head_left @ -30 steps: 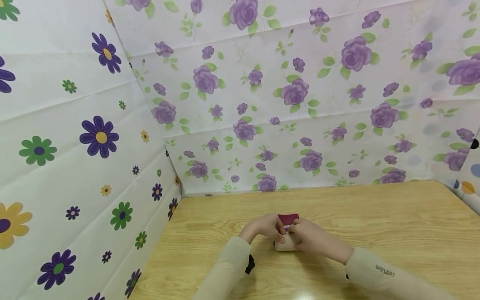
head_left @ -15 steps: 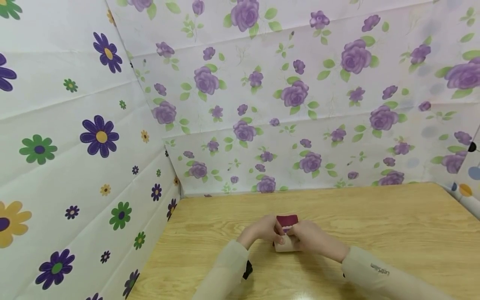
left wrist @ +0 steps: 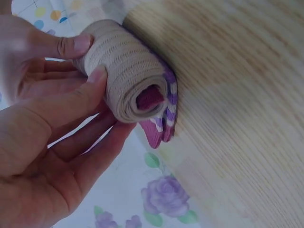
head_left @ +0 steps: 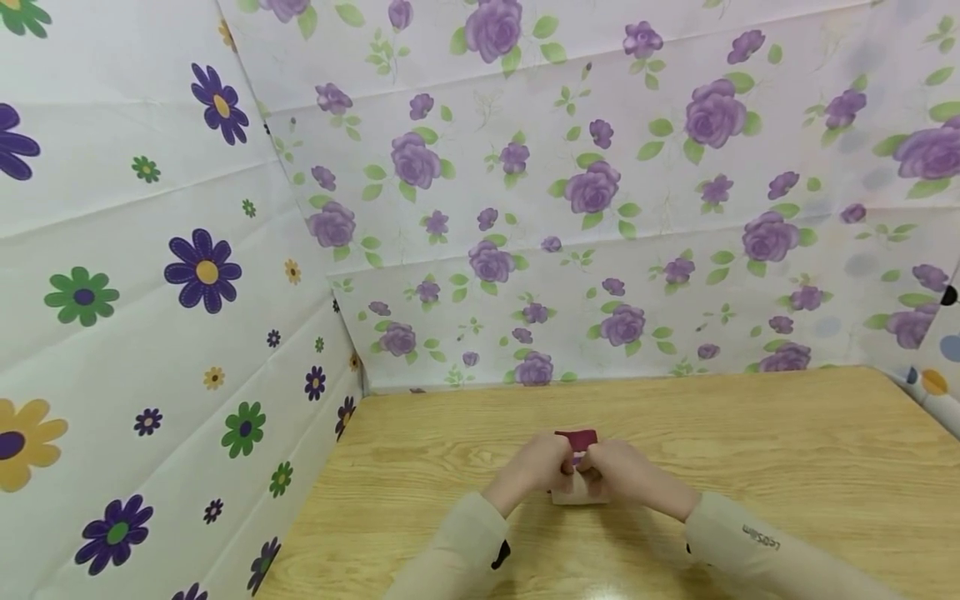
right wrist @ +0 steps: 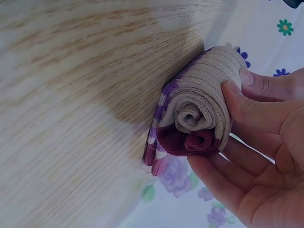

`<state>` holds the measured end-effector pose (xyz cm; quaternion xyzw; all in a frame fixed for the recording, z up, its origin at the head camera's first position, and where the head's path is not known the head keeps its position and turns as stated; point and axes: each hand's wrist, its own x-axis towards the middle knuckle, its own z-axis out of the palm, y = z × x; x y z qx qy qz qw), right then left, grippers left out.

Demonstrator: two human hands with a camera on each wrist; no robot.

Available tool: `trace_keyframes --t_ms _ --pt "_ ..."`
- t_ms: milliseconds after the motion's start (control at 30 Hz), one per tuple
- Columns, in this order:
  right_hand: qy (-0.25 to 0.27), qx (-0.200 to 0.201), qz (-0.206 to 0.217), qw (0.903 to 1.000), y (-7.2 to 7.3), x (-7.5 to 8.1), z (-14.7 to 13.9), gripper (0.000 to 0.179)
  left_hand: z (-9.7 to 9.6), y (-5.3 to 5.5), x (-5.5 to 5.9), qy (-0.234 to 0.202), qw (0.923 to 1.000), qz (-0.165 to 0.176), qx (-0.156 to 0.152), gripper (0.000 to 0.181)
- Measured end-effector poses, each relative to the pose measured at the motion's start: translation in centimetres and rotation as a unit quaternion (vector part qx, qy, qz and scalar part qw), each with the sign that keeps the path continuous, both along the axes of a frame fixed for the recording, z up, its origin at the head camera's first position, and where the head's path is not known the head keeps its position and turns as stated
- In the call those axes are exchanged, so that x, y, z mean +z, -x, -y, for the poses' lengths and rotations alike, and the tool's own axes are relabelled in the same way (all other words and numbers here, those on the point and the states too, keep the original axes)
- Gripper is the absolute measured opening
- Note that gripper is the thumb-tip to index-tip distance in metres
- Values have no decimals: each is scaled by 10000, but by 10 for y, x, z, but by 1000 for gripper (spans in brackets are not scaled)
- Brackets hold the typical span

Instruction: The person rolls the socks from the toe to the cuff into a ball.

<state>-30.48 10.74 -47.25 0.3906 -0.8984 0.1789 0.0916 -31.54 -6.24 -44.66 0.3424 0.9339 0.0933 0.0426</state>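
A pair of socks point(head_left: 577, 494), partly rolled up, lies on the wooden table in front of me. The roll is beige and ribbed, while the flat ends beyond it show purple-and-white stripes and maroon toes. My left hand point(head_left: 542, 467) holds one end of the sock roll point(left wrist: 118, 64), thumb on its near side and fingers underneath. At the other end, my right hand point(head_left: 618, 473) grips the roll point(right wrist: 206, 78) in the same way. In the right wrist view, maroon fabric point(right wrist: 190, 140) is tucked inside the coiled end. The hands cover much of the roll in the head view.
The wooden table point(head_left: 712, 433) extends to both sides. Behind it hangs a white cloth with purple roses point(head_left: 592, 187), and another with daisies point(head_left: 201, 273) lines the left side. Dark bits of wrist gear point(head_left: 501, 555) show under the left sleeve.
My left hand has shifted slightly right, closer to the right hand, and its fingers now curl over the roll. The socks and right hand stay almost in place.
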Motion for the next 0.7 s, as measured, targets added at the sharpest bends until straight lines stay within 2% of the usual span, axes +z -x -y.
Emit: trace_keyframes --t_ms 100,233,300,400,433,567,700 --pt "121 171 103 9997 4 0 -2 21 -2 -2 -1 -18 9995 -262 -152 47" --pt "219 370 664 9969 12 0 -6 30 -4 -3 -3 -37 9990 -363 -249 50" --pt "279 394 1029 9935 17 -1 -9 29 -4 -4 -2 -61 9992 -301 -273 51" --pt "329 400 1487 9875 26 -2 -13 13 -4 -4 0 18 9992 -259 -288 51" --pt "328 352 1609 9858 28 -3 -14 13 -4 -4 1 53 9994 -209 -272 51" --pt "205 177 1991 9796 36 -3 -15 22 -6 -4 1 391 9988 -231 -170 45" --pt "157 188 2299 9729 40 -1 -15 23 -10 -5 0 467 9988 -133 25 24"
